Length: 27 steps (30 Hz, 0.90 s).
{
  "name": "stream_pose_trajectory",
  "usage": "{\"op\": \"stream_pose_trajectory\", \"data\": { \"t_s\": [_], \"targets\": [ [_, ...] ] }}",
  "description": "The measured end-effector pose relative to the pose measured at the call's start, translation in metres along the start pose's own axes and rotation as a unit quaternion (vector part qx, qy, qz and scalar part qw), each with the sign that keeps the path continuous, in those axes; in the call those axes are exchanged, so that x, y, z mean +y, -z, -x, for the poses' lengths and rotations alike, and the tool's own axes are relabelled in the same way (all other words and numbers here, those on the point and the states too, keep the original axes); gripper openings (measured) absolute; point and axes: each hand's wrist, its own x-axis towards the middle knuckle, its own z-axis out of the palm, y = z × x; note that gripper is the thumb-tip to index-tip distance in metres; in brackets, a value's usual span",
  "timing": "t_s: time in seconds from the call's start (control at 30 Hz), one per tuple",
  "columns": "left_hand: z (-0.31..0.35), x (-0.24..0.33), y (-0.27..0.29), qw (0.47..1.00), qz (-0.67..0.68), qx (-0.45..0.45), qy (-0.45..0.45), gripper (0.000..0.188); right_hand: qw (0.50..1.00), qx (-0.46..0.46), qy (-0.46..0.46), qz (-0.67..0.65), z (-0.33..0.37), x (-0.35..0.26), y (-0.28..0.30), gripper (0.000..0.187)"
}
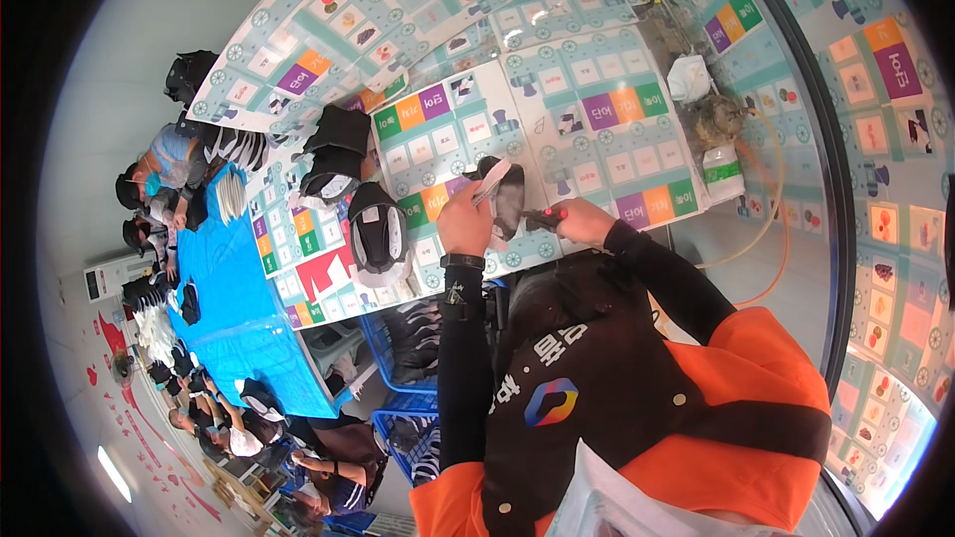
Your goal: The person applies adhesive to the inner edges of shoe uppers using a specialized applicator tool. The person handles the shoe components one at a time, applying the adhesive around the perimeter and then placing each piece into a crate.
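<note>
My left hand (465, 224) grips a dark shoe upper (508, 201) at its left side, over the printed table covering. A pale strip (492, 179) stands up by my fingers at the upper's top edge. My right hand (587, 224) is closed round a small black tool with red parts (544, 218). The tool's front end points at the right side of the upper; whether it touches cannot be made out. To the left of my left hand lies another black shoe upper with a pale lining (378, 231). Farther back sit more black uppers (333, 151).
Printed boards (348, 25) stand along the table's back. At right are a white container with a green label (722, 171) and an orange hose (783, 249). Blue crates (406, 403) holding dark pieces stand below. Leftward, a blue-covered table (224, 308) has several people working round it.
</note>
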Motion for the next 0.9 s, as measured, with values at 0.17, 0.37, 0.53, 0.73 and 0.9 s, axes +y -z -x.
{"op": "stream_pose_trajectory", "data": {
  "t_s": [0.17,0.37,0.53,0.73,0.9],
  "targets": [
    [-0.001,0.005,0.001,1.0,0.005,0.0,-0.002,0.03,0.989,0.144,0.02,0.001,-0.003,0.003,-0.002,0.025],
    [-0.003,0.005,-0.001,1.0,-0.012,0.004,-0.007,0.027,0.986,0.15,0.067,0.024,-0.004,0.002,0.001,0.016],
    [-0.001,0.003,-0.003,1.0,-0.004,0.011,-0.016,0.027,0.987,0.135,0.063,0.054,-0.001,0.003,0.003,0.016],
    [-0.001,0.005,-0.001,1.0,-0.004,0.009,-0.011,0.026,0.989,0.132,0.037,0.06,0.006,-0.008,0.01,0.019],
    [0.003,0.004,-0.001,1.0,0.005,0.004,-0.006,0.027,0.985,0.163,0.039,0.05,0.004,0.001,0.003,0.02]
  ]
}}
